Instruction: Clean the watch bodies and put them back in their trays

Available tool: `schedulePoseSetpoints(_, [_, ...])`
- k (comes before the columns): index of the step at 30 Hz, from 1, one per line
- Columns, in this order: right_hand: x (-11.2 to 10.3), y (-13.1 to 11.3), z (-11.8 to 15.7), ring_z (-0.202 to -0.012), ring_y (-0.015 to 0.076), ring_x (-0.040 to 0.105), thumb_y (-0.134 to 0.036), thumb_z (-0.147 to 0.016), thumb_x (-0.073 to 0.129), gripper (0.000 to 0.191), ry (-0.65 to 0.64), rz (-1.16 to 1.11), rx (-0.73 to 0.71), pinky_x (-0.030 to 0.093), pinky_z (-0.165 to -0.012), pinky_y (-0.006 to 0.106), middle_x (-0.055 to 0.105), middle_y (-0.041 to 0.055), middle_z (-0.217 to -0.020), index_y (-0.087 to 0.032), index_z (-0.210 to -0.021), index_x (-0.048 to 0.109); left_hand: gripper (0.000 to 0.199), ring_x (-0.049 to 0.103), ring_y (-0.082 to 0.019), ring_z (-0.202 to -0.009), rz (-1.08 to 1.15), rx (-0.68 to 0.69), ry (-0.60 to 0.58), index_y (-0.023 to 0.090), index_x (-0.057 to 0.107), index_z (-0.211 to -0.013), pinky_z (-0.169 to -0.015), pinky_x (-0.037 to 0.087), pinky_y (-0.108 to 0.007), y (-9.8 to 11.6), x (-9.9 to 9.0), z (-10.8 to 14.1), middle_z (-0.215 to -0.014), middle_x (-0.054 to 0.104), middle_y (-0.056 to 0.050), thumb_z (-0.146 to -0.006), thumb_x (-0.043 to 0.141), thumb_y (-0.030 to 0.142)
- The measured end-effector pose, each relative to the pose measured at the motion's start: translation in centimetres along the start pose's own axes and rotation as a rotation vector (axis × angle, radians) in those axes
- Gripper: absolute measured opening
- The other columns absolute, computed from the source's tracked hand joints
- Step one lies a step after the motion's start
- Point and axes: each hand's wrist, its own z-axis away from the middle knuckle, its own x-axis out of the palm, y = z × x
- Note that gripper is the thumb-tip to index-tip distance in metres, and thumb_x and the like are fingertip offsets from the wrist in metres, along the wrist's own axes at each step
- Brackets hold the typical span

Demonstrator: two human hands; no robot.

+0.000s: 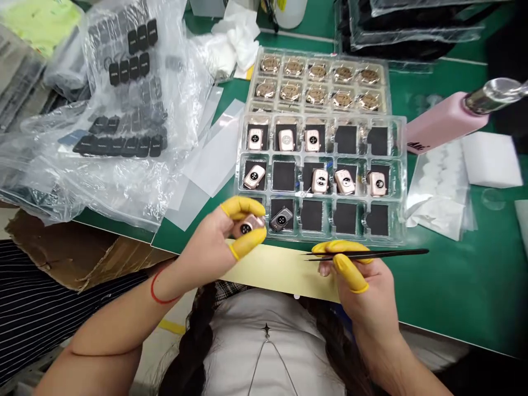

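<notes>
My left hand (pixel 218 236), in yellow finger cots, pinches a pink smartwatch case (pixel 248 226) whose dark sensor back faces up. It is just in front of a clear plastic tray (pixel 322 240) with black-lined compartments. My right hand (pixel 363 280), also in yellow finger cots, grips black tweezers (pixel 396 253). Their tips point left and stand slightly apart, with nothing visible between them. A dark smartwatch case (pixel 282 219) lies tilted in the tray's front row. Several pink cases, such as this smartwatch case (pixel 255 139), lie in the middle and back rows. A pale yellow sheet (pixel 284 269) lies below my hands.
Behind stands another tray (pixel 388 82) of round metallic parts. Plastic bags (pixel 124 187) with black pieces cover the left side. A pink pump bottle (pixel 449 121) and a white foam block (pixel 493 159) are at the right. Stacked clear trays (pixel 412 36) sit at the back.
</notes>
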Motion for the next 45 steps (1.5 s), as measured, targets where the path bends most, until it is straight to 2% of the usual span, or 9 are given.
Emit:
schedulePoseSetpoints(9, [-0.7, 0.1, 0.1, -0.062, 0.0137, 0.065, -0.033, -0.084, 0.067, 0.010, 0.023, -0.001, -0.049, 0.057, -0.061, 0.026, 0.073, 0.0031, -0.081, -0.023, -0.085, 0.068, 0.012, 0.054, -0.012, -0.060, -0.539, 0.254, 0.038, 0.018, 0.053, -0.091, -0.057, 0.042, -0.024, 1.5, 2.4, -11.1, -0.065, 0.053, 0.003, -0.083, 0.061, 0.023])
schedulePoseSetpoints(11, [-0.9, -0.2, 0.2, -0.061, 0.0143, 0.065, -0.034, -0.083, 0.068, 0.012, 0.027, -0.011, -0.037, 0.058, -0.058, 0.026, 0.074, 0.0050, -0.085, -0.022, -0.083, 0.068, 0.004, 0.056, -0.012, -0.061, -0.657, 0.279, -0.008, 0.017, 0.055, -0.088, -0.058, 0.043, -0.025, 1.5, 2.8, -11.8, -0.067, 0.056, 0.002, -0.086, 0.055, 0.020])
schedulePoseSetpoints(15, [-1.1, -0.7, 0.1, -0.066, 0.0172, 0.068, -0.037, -0.080, 0.069, 0.019, 0.019, -0.017, -0.012, 0.058, -0.057, 0.026, 0.074, 0.0072, -0.085, -0.020, -0.072, 0.067, 0.014, 0.058, -0.017, -0.082, -1.019, 0.469, -0.006, 0.015, 0.061, -0.085, -0.074, 0.047, -0.031, 1.9, 3.1, -11.2, -0.092, 0.062, -0.006, -0.089, 0.047, 0.013])
schedulePoseSetpoints(18, [-1.2, -1.0, -0.1, -0.061, 0.0148, 0.066, -0.037, -0.080, 0.068, 0.026, -0.016, -0.014, -0.009, 0.058, -0.057, 0.025, 0.074, 0.0070, -0.083, -0.020, -0.060, 0.064, 0.017, 0.051, -0.025, -0.102, -1.284, 0.636, 0.088, 0.014, 0.065, -0.093, -0.085, 0.045, -0.039, 2.2, 3.7, -10.5, -0.116, 0.056, -0.013, -0.092, 0.048, 0.019])
schedulePoseSetpoints(22, [-1.3, -1.0, -0.2, -0.062, 0.0141, 0.065, -0.033, -0.080, 0.068, 0.024, -0.028, -0.027, -0.025, 0.057, -0.058, 0.023, 0.073, 0.0049, -0.078, -0.020, -0.060, 0.064, 0.026, 0.046, -0.030, -0.107, -1.399, 0.661, 0.065, 0.015, 0.063, -0.108, -0.089, 0.041, -0.044, 2.5, 5.4, -11.0, -0.116, 0.053, -0.015, -0.090, 0.055, 0.031])
schedulePoseSetpoints(27, [-1.4, -0.7, -0.1, -0.067, 0.0167, 0.068, -0.034, -0.079, 0.068, 0.019, -0.006, 0.016, -0.028, 0.058, -0.063, 0.027, 0.071, 0.0043, -0.072, -0.020, -0.066, 0.066, 0.026, 0.045, -0.028, -0.103, -1.275, 0.596, -0.051, 0.015, 0.062, -0.093, -0.088, 0.039, -0.041, 2.6, 6.7, -13.3, -0.110, 0.053, -0.011, -0.077, 0.071, 0.033])
schedulePoseSetpoints(31, [-1.5, -0.7, 0.0, -0.063, 0.0162, 0.066, -0.037, -0.079, 0.068, 0.018, -0.003, 0.034, 0.017, 0.058, -0.059, 0.027, 0.074, 0.0062, -0.082, -0.021, -0.071, 0.067, 0.010, 0.054, -0.020, -0.087, -0.946, 0.540, -0.175, 0.017, 0.058, -0.084, -0.082, 0.044, -0.035, 2.7, 6.8, -13.2, -0.088, 0.059, -0.003, -0.078, 0.065, 0.016])
schedulePoseSetpoints(38, [-1.1, -1.2, 0.4, -0.076, 0.0181, 0.069, -0.029, -0.083, 0.063, 0.024, -0.028, 0.202, -0.039, 0.058, -0.066, 0.027, 0.073, 0.0058, -0.088, -0.021, -0.061, 0.066, 0.032, 0.057, -0.012, -0.069, -0.060, 0.143, -0.114, 0.022, 0.052, -0.120, -0.058, 0.049, -0.025, 4.5, 3.7, -5.6, -0.084, 0.054, -0.002, -0.088, 0.052, 0.022])
schedulePoseSetpoints(45, [1.7, -1.5, 0.5, -0.079, 0.0166, 0.068, -0.025, -0.084, 0.061, 0.016, -0.199, 0.285, -0.056, 0.057, -0.073, 0.026, 0.072, 0.0036, -0.086, -0.021, -0.071, 0.068, 0.044, 0.048, -0.009, -0.076, 0.109, -0.099, -0.144, 0.030, 0.052, -0.125, -0.068, 0.045, -0.019, 0.6, -0.2, 1.7, -0.089, 0.046, 0.001, -0.084, 0.064, 0.022])
